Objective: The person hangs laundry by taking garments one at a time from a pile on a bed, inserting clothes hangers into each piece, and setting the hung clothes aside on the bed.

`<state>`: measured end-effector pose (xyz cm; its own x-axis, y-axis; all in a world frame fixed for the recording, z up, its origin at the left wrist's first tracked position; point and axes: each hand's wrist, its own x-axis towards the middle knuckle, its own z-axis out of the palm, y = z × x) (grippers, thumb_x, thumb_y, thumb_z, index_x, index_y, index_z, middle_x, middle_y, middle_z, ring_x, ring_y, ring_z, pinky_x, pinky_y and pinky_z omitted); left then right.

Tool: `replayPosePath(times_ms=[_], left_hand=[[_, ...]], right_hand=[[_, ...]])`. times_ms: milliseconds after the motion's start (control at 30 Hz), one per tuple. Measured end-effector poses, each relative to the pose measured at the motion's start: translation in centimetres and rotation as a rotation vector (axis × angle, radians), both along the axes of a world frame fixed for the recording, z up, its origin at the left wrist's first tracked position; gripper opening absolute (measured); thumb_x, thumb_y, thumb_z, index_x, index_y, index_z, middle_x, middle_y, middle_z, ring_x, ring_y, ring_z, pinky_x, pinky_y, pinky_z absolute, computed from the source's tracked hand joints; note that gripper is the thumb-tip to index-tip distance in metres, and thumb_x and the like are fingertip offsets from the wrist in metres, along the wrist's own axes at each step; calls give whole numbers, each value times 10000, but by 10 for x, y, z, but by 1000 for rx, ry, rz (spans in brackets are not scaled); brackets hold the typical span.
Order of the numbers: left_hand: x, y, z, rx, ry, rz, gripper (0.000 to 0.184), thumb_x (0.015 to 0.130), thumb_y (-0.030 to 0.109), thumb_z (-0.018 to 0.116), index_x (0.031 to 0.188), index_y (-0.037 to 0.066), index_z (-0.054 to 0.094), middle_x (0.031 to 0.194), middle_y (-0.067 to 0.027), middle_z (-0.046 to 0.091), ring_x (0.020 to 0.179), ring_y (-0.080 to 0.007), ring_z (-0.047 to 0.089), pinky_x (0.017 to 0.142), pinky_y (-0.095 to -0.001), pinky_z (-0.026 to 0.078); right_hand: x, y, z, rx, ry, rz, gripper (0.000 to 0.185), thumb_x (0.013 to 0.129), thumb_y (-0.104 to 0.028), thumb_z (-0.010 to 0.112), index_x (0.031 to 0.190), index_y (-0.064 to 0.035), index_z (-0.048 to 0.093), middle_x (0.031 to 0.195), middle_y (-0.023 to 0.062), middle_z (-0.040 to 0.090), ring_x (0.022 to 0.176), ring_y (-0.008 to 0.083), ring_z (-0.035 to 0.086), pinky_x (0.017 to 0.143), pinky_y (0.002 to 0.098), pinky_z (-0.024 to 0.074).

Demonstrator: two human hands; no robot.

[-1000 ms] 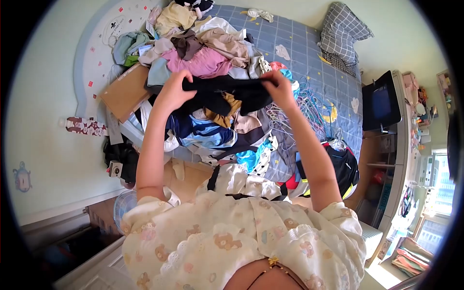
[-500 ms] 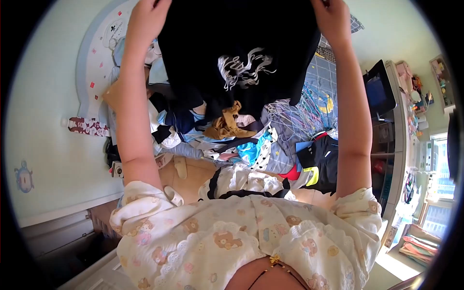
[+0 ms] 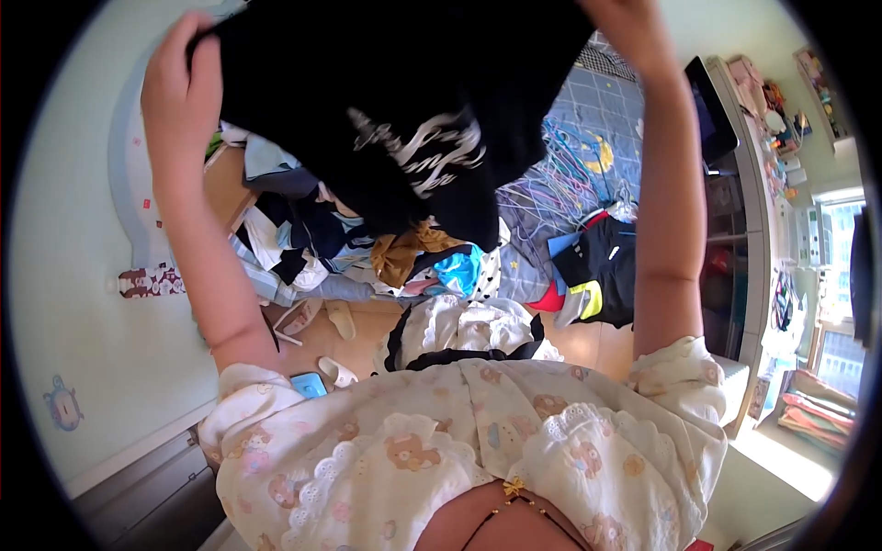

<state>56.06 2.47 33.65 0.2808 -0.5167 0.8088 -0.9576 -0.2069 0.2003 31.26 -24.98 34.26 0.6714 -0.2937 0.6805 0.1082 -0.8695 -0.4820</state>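
A black garment with white lettering (image 3: 367,101) is spread out in the air between my hands, its lower part hanging over the clothes on the bed. My left hand (image 3: 184,87) grips its left edge, thumb and fingers closed on the cloth. At the top right, my right hand (image 3: 629,28) holds the other edge; its fingertips are cut off by the frame. Beneath the garment, a mustard-brown cloth (image 3: 395,260) and a bright blue cloth (image 3: 458,271) lie in the pile.
Tangled hangers (image 3: 556,174) lie on the blue checked bed (image 3: 588,101). A black garment with a yellow patch (image 3: 602,266) is at the bed's right edge. Slippers (image 3: 340,320) are on the floor. To the right are a monitor (image 3: 709,115) and shelves.
The black garment went from bunched up to raised and spread out, its lettering now showing. My left hand has since moved left and slightly down, and the view has shifted.
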Motion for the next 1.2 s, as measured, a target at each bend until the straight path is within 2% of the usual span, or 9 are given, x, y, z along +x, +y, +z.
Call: replayPosePath(times_ms=[133,333,500,667,800,867,933,967,1200], left_hand=[[-36,25,-92,276,240,255,203,871,194,457,948,57,584,873,-182,621,830,-375,592,722,-434,455],[-55,18,-328,805,276,264,161,818,195,526,875,46,544,840,-155,578,813,-358,567,691,-493,445],[-126,-6,-350,488,190,428,198,768,108,636,935,68,537,892,-91,526,888,-322,520,768,-438,425],[-161,-3,-414,189,933,522,297,756,16,671,1018,17,530,867,-96,586,759,-230,598,693,-312,476],[-209,-17,-462,29,1124,398,301,802,3,636,1093,-6,560,1025,-99,632,927,-168,619,796,-261,482],[-222,-19,-500,-376,1450,343,271,827,9,598,1088,-37,547,1009,-67,611,874,-137,589,767,-253,477],[-232,-20,-500,-362,1436,480,223,866,41,578,1078,-23,547,1012,-57,596,919,-128,565,814,-248,443],[-235,-19,-499,-358,1424,551,201,886,57,568,1072,-16,547,1013,-53,589,941,-123,553,837,-245,426],[-238,3,-524,-453,1419,406,179,924,94,529,1081,9,541,1028,-26,564,953,-94,523,832,-229,413]], right_hand=[[-12,12,-109,229,286,92,172,890,-165,615,1024,-61,642,918,45,656,878,123,603,792,265,474],[-35,16,-427,888,375,171,263,806,-161,679,1022,-18,631,940,125,656,947,207,622,850,321,475],[-170,-31,-588,833,823,-235,187,771,-184,652,892,-46,684,925,133,669,897,289,629,816,357,491],[-263,-94,-657,571,990,-410,153,769,-167,645,851,-45,686,912,132,673,885,291,640,793,359,503],[-279,-116,-694,640,1177,-501,195,776,-218,633,892,-73,690,972,94,670,946,265,624,854,350,484],[-271,-121,-709,589,1316,-546,575,727,-195,731,1241,-76,503,1303,139,480,1213,299,452,978,368,423],[-223,-104,-641,476,1224,-798,862,686,-184,787,1402,-71,320,1446,166,316,1335,333,311,1036,394,381],[-218,-112,-658,538,1260,-771,1148,635,-184,834,1475,-93,58,1512,181,130,1397,368,151,1070,427,346],[-174,-119,-719,271,1403,-900,1181,635,-222,829,1489,-93,23,1531,94,176,1415,261,182,1103,518,219]])
